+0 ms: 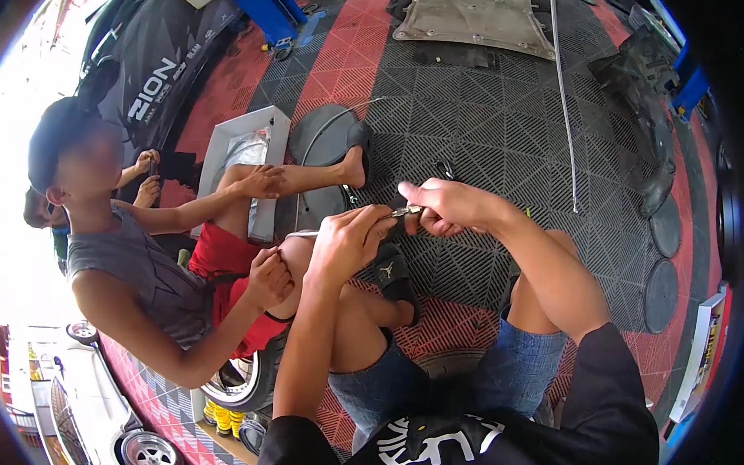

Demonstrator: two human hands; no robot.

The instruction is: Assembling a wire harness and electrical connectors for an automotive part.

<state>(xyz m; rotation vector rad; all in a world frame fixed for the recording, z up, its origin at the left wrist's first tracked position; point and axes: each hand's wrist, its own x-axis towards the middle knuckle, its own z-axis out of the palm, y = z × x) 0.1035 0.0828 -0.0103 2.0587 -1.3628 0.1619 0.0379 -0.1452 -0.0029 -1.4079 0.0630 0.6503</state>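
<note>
A thin silvery metal rod, lying roughly level and pointing left to right, is pinched between the closed fingers of the left hand and right hand above the person's knees.

One fisheye view from my head, facing steeply down, close over my knees above the red-and-grey tiled plastic floor.

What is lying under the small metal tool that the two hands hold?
Under the small metal tool held by the left hand and right hand are a black sandal and grey grid floor tiles. The hands cover the tool's middle and the floor directly beneath.
</note>
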